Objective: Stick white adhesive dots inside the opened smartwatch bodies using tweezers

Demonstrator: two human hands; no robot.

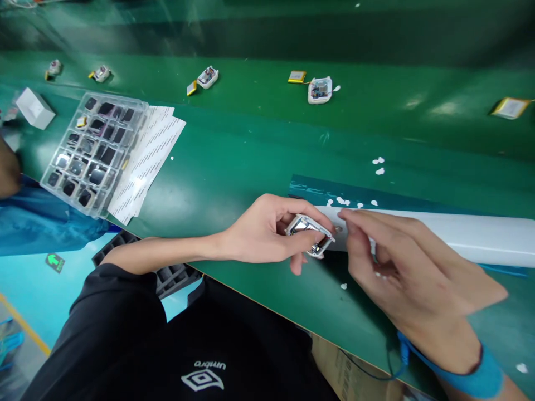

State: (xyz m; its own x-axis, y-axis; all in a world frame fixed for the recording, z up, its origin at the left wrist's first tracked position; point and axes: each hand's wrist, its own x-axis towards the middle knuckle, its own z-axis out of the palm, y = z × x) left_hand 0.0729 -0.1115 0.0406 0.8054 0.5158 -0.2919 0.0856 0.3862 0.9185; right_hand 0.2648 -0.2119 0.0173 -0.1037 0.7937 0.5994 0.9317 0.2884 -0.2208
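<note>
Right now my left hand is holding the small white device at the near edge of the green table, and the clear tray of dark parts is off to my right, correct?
Not quite. The head view shows the clear tray to your left; the left hand does hold the small white device.

Two hands [267, 231] – five white casings [310, 235] – three yellow batteries [296, 77] – one tray [94, 150].

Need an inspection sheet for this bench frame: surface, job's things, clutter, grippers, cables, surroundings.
Surface: green mat, white scraps scattered.
Job's things: small white device casing, open, metal part showing; white strip beside it.
Clutter: clear tray of dark square parts, label sheets, white box, part-built units, flat batteries.
Grippers: left hand holds casing; right hand pinches at its edge.
Cables: blue wrist strap with cord.
Surroundings: blue sleeve of a co-worker.
</note>
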